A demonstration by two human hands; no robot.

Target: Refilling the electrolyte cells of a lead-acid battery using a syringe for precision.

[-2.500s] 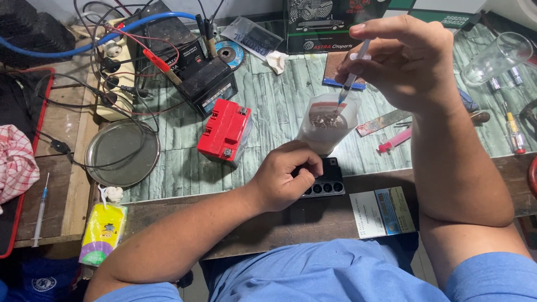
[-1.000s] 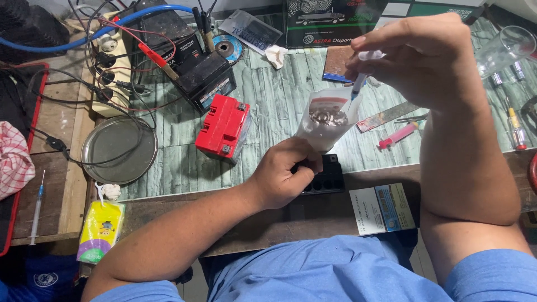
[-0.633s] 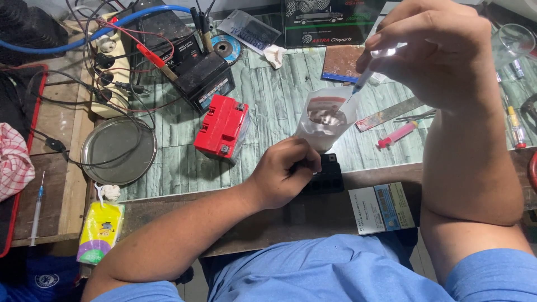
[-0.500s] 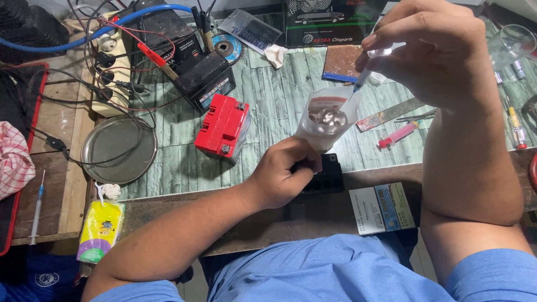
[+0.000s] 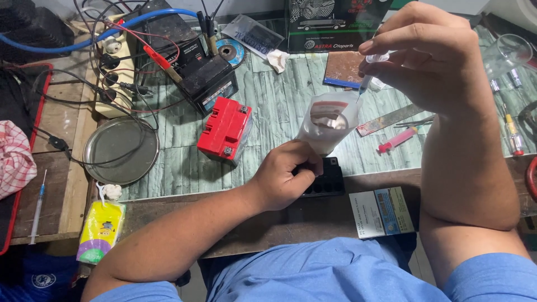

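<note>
Two hands are at work, both the person's own. The left hand is curled shut around the bottom of one clear plastic bag, its fingers pressed together at the gathered base, so the bag stands upright above the knuckles with its mouth open upward and a dark liquid visible inside. The right hand is held higher and to the right, thumb and fingertips pinching the barrel of one small syringe; its tip points down and to the left and sits just at the right edge of the bag's rim (whether it touches the plastic I cannot tell). Just behind the left hand lies one black battery with a row of round holes along its top. Three syringes can be counted in all: the one being held, a pink one lying on the green tabletop to the right of the bag, and a blue-tipped one well apart at the far left. There is also one red battery to the left of the bag, one round metal plate beyond it, and one yellow pouch near the table's front edge.
</note>
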